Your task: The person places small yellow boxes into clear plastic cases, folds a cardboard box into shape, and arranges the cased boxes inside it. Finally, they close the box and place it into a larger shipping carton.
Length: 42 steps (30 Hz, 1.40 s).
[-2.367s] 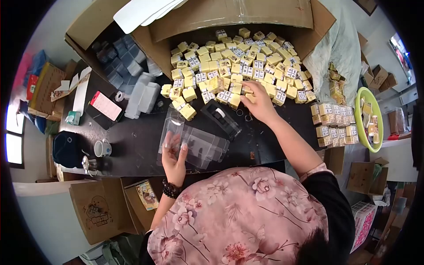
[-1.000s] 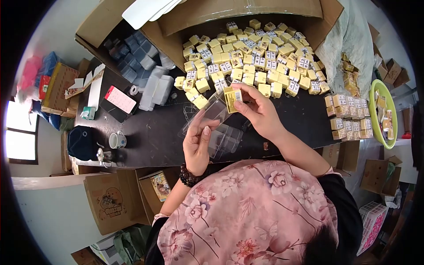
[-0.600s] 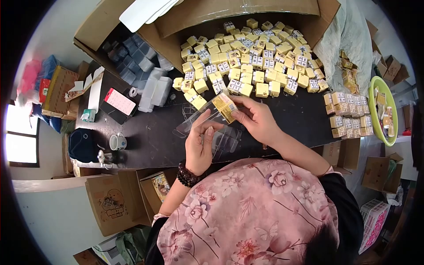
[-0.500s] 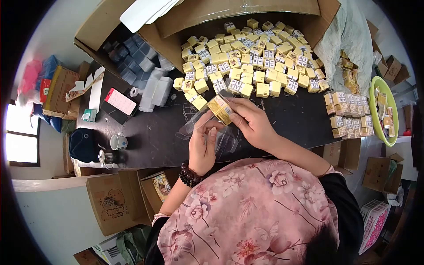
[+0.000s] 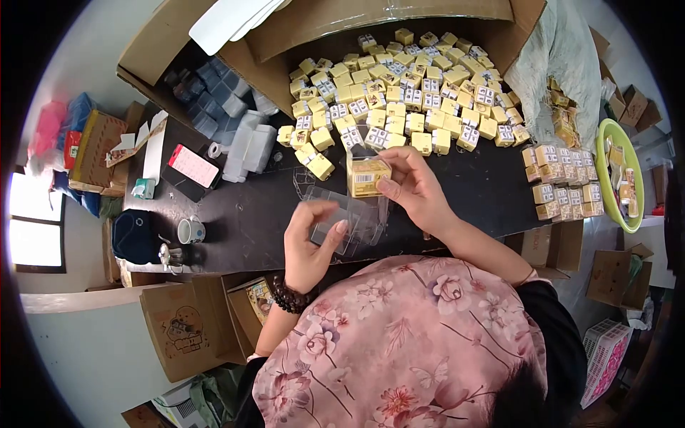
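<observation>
My right hand (image 5: 415, 190) pinches a small yellow printed box (image 5: 367, 182) between thumb and fingers, its barcode side facing me. A clear plastic flap stands up from the top of this box. To the lower left, my left hand (image 5: 308, 239) is open, thumb and fingers apart. Its fingertips overlap the clear plastic cases (image 5: 355, 217) lying on the dark table (image 5: 471, 203) in front of me. Just beyond the hands spreads a large heap of yellow and white small boxes (image 5: 378, 94).
Clear plastic cases (image 5: 250, 146) lie at left, beside a phone (image 5: 194, 165) and a mug (image 5: 191, 230). Stacked printed boxes (image 5: 560, 164) stand at right, near a green basin (image 5: 608, 207). An open carton (image 5: 524, 43) surrounds the heap at the back.
My left hand has come off the yellow box and moved down and left. My right hand has turned the box more upright, bringing its barcode side toward me.
</observation>
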{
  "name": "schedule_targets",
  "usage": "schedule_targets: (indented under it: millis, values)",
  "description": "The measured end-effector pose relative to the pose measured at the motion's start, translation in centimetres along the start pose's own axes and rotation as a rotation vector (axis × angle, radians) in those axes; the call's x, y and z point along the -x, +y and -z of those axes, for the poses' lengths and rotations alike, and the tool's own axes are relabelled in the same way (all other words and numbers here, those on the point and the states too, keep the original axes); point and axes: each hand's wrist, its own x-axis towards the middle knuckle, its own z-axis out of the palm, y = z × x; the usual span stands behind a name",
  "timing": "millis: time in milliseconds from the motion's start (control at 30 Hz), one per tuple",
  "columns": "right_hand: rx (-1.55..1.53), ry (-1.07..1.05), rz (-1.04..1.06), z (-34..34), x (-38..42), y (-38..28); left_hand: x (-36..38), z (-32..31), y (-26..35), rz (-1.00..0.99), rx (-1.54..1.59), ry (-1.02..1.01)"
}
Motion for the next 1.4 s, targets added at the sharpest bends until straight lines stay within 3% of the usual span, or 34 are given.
schedule_targets:
  millis: [33, 67, 167, 300, 400, 500, 600, 667, 1133, 1400]
  values:
    - [0.033, -0.052, -0.043, -0.4, 0.2, 0.1, -0.5, -0.8, 0.6, -0.27, -0.07, 0.236]
    - [0.067, -0.106, -0.082, -0.6, 0.4, 0.1, -1.0, -1.6, 0.9, -0.228, 0.241, 0.202]
    - [0.187, -0.156, -0.089, -0.1, 0.2, -0.1, -1.6, -1.5, 1.0, -0.175, 0.417, 0.092]
    - [0.255, -0.161, -0.003, 0.2, 0.5, -0.4, -2.0, -0.9, 0.6, -0.126, 0.296, -0.09]
    - [0.01, -0.083, -0.052, -0.1, 0.4, -0.4, -2.4, -1.2, 0.6, -0.231, 0.09, -0.061]
    - [0.077, -0.146, -0.131, 0.6, -0.2, -1.5, -2.2, -2.5, 0.7, -0.2, 0.32, 0.067]
    - [0.1, -0.162, -0.251, 1.0, -0.7, -1.5, -2.1, -2.8, 0.1, -0.247, 0.197, 0.122]
    - [0.094, -0.203, -0.196, 1.1, -0.8, -1.9, -2.0, -2.7, 0.6, -0.275, -0.026, 0.111]
    - [0.099, -0.13, -0.12, 2.1, -0.6, 0.3, -2.4, -2.6, 1.1, -0.251, -0.015, 0.047]
    - [0.062, -0.103, -0.217, 2.3, -0.2, 1.3, -2.5, -2.0, 0.7, -0.215, 0.051, -0.017]
